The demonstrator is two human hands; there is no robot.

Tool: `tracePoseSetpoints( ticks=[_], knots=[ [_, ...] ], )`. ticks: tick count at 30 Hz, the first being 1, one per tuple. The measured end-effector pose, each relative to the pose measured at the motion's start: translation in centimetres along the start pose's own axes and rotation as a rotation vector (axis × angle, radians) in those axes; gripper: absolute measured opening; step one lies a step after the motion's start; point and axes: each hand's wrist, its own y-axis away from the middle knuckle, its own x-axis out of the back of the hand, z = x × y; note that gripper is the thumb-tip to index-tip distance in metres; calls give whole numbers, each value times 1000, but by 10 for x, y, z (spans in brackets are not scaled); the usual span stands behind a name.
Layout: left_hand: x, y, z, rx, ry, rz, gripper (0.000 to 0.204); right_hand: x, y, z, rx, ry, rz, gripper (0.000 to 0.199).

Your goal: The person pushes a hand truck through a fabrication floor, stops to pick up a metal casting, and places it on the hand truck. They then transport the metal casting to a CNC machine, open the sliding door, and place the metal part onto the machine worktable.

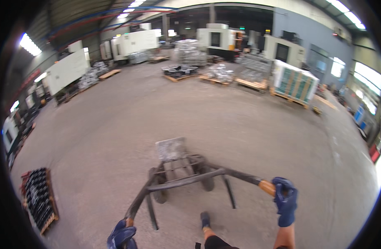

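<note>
Head view, smeared by motion blur: both hands wear dark blue gloves and are closed on the handles of a two-wheeled handcart [184, 177], which stands ahead of and between them. The right hand [285, 200] wraps the end of an orange-brown handle sleeve [267, 187]; the glove hides the tip of that handle. The left hand [121, 237] curls around the other handle's end, but the lower edge cuts off part of the glove and its wrist is out of sight, so its finger placement is hard to make out.

Beyond the grip, the cart's crossbar and frame partly cover its two wheels, and whatever makes up the mottled grey surface of its front plate [171, 149] is too blurred to tell. Between the hands, nearer the body, a dark shoe [205, 220] shows below the frame, the leg behind it cut off by the lower edge. Left of the left hand lies a pallet of black parts [39, 200], details smeared. Far ahead of both hands, a green-and-white stack [294, 84] and heaped silvery parts [219, 73] sit on pallets, the individual pieces indistinct.
</note>
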Motion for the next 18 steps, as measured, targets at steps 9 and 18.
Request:
tracePoseSetpoints(
  ticks=[9, 18],
  knots=[
    [-84, -258, -148, 174, -226, 385, 28, -243, -234, 56, -27, -15, -65, 15],
    [-136, -522, -278, 220, 245, 527, 25, -481, -448, 64, -185, 31, -173, 20]
  ],
)
